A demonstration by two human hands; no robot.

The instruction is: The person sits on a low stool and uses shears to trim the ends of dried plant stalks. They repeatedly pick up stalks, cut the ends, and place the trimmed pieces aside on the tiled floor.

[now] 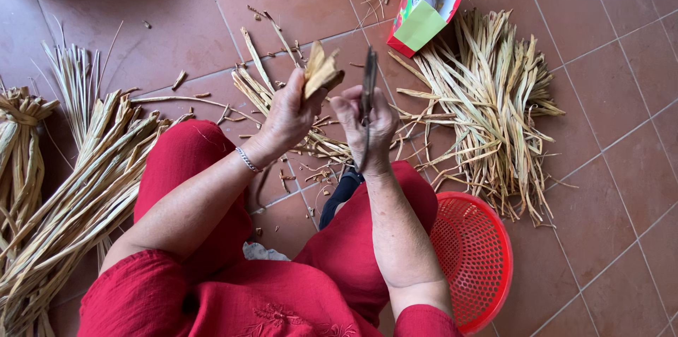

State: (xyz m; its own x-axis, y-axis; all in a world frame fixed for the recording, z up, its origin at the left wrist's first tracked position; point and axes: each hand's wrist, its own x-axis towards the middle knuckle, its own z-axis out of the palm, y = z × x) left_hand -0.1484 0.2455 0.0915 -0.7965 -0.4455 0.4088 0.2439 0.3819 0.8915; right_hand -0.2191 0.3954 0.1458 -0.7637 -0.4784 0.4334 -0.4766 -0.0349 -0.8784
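1. Overhead, the head camera looks down on a person in red clothing seated on a floor [141, 5] of reddish-brown tiles.
2. Just above centre, the left hand [288, 116] is closed around a folded wad of dried leaf strips [321, 70], which sticks up toward 12 o'clock from the fist.
3. Beside it, at 3 o'clock of that hand, the right hand [367, 125] is clamped on a dark pair of scissors [368, 86], seen edge-on; whether the blades are apart or together is hard to tell.
4. By my reading, the step in hand is trimming the wad's ragged end; the next move calls for bringing the blades squarely across the strips while the left grip keeps them bunched.
5. The strips look dry, flat, fibrous and pale straw-coloured.
6. At 9 o'clock lies a long bundle of reeds [78, 196]; at 2 o'clock a looser fanned heap [487, 104], with an open cardboard carton [431, 1] above it.
7. At 5 o'clock sits a round red plastic basket [477, 259], perforated all over.
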